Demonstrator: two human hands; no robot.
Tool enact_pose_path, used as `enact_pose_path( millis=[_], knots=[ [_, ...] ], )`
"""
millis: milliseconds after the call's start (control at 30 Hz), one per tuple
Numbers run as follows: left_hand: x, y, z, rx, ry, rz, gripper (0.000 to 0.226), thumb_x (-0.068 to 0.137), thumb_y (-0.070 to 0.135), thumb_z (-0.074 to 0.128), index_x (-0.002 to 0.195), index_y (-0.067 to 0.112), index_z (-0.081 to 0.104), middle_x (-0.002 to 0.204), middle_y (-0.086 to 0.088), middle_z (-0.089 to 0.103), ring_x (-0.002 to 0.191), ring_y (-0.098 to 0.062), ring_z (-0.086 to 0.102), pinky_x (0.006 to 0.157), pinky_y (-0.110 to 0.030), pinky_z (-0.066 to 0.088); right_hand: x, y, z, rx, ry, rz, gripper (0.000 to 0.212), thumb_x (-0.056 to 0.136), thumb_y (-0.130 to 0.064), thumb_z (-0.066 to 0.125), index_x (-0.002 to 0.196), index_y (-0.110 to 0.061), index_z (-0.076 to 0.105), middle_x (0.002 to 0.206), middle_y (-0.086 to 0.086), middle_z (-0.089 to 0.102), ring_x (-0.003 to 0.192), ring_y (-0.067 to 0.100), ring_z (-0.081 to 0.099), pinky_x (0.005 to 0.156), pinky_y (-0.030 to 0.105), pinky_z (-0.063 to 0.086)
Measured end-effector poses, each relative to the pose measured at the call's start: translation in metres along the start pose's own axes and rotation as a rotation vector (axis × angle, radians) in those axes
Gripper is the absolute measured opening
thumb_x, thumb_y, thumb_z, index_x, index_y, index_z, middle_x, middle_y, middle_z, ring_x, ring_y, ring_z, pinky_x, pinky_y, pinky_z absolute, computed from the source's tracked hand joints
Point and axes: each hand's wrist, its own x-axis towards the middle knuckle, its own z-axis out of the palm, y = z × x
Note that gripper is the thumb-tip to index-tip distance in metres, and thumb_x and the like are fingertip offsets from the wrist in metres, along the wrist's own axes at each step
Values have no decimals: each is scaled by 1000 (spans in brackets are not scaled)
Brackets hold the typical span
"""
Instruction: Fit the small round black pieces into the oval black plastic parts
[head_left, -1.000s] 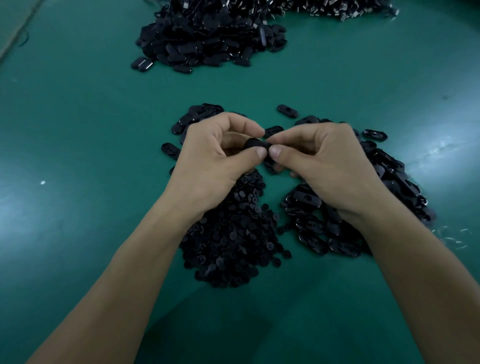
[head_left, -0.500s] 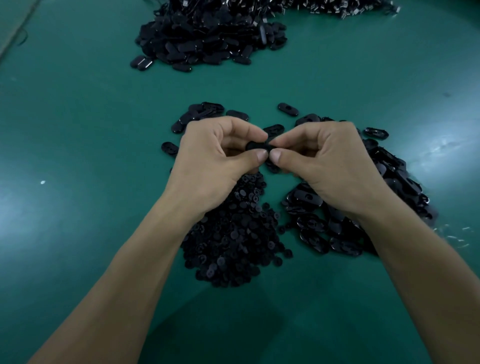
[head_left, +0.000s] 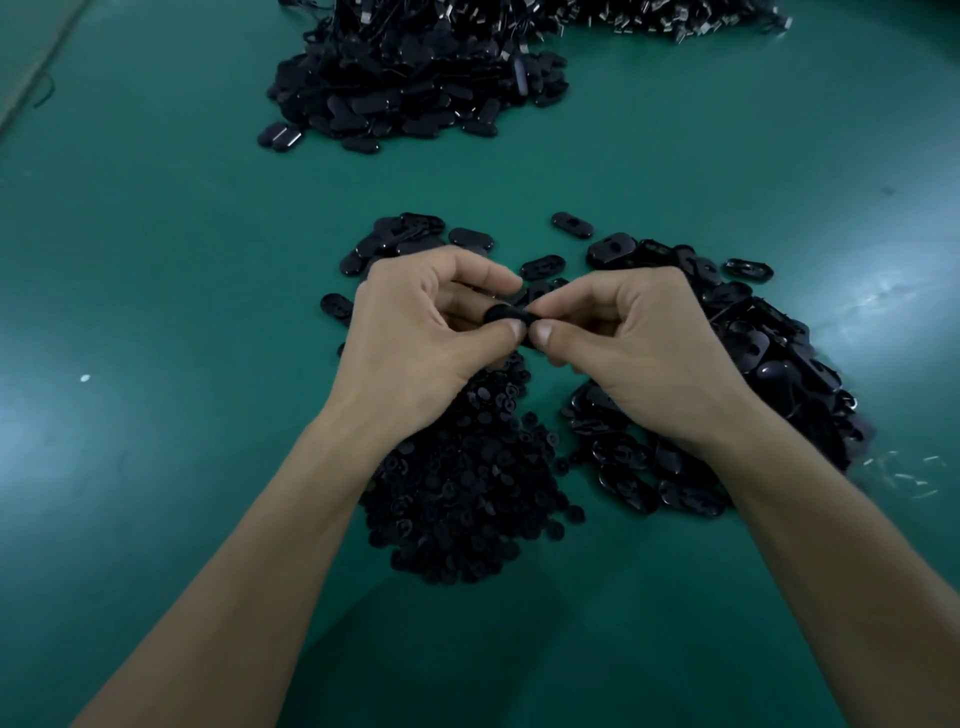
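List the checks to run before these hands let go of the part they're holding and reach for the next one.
1. Grip: ok. The left hand and right hand both pinch the oval part above the table.
2. Round piece seated in it: cannot tell; fingertips hide the joint.
3. Round pieces in stock: ok. The pile of round pieces lies beneath the left wrist.
4. Oval parts in stock: ok. The pile of oval parts lies beneath the right hand.
5. Where finished parts go: cannot tell.
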Motion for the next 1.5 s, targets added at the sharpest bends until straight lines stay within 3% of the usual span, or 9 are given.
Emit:
enact_pose_path(
  millis=[267, 500, 633, 733, 800, 900, 1133, 1400, 1500],
  knots=[
    [12, -23, -18, -4, 249, -92, 21, 87, 4, 77, 90, 24, 73, 77, 2, 77, 70, -14, 76, 74, -29, 63, 16, 21, -11, -395, 156, 77, 30, 98, -11, 62, 127, -18, 68, 103, -10, 65, 84, -5, 57, 84, 7, 43],
    [19, -39, -24, 123, 317, -148, 31, 94, 7, 64, 118, 26, 71, 100, 7, 74, 85, -9, 72, 90, -29, 59, 23, 22, 8, -624, 13, 58, 52, 100, -41, 58, 148, -22, 49, 109, 5, 54, 105, 20, 50, 94, 30, 39],
    [18, -44, -24, 261, 197, -164, 48, 99, 17, 61, 145, 29, 54, 78, 3, 68, 75, -9, 56, 63, -3, 43, 31, 18, 20, -696, -15, 155, 61, 104, -47, 48, 154, -15, 37, 133, 15, 45, 130, 33, 42, 106, 40, 37],
    [16, -43, -23, 287, 129, -191, 54, 99, 20, 60, 151, 29, 45, 58, 15, 58, 57, 4, 47, 52, -2, 38, 36, 15, 22, -754, -26, 204, 51, 104, -44, 48, 144, -11, 49, 134, 17, 44, 130, 35, 42, 103, 41, 39],
    [16, -40, -21, 357, 127, -187, 54, 99, 23, 61, 151, 28, 46, 91, 18, 71, 59, 8, 52, 58, -2, 37, 37, 13, 22, -777, -26, 193, 47, 104, -39, 52, 143, -13, 51, 133, 16, 44, 128, 34, 43, 102, 40, 40],
    [16, -34, -18, 411, 156, -130, 51, 98, 21, 64, 147, 25, 52, 153, 3, 47, 89, 3, 63, 74, 3, 34, 38, 12, 21, -822, -21, 151, 40, 104, -29, 54, 142, -16, 54, 132, 17, 48, 125, 34, 47, 100, 39, 43],
    [11, -25, -15, 287, 190, -93, 18, 93, 23, 69, 105, 37, 71, 91, 16, 63, 71, 2, 53, 61, -2, 36, 41, 13, 18, -926, 70, 111, 22, 105, -18, 47, 101, -5, 64, 103, 14, 61, 101, 34, 58, 78, 39, 48],
    [9, -14, -10, 133, 116, -93, 9, 94, 19, 71, 96, 27, 74, 83, 11, 73, 71, 2, 63, 65, -19, 53, 41, 16, 3, -838, 398, 9, 20, 107, -13, 40, 106, -6, 59, 91, 5, 55, 80, 27, 53, 66, 38, 40],
    [7, -10, -4, 25, 20, -188, 11, 98, 26, 66, 92, 23, 75, 83, 3, 77, 67, -4, 66, 57, -18, 53, 34, 9, 2, -510, 294, -131, 24, 109, -21, 35, 107, -10, 56, 81, -1, 62, 68, 23, 63, 57, 42, 51]
  ],
)
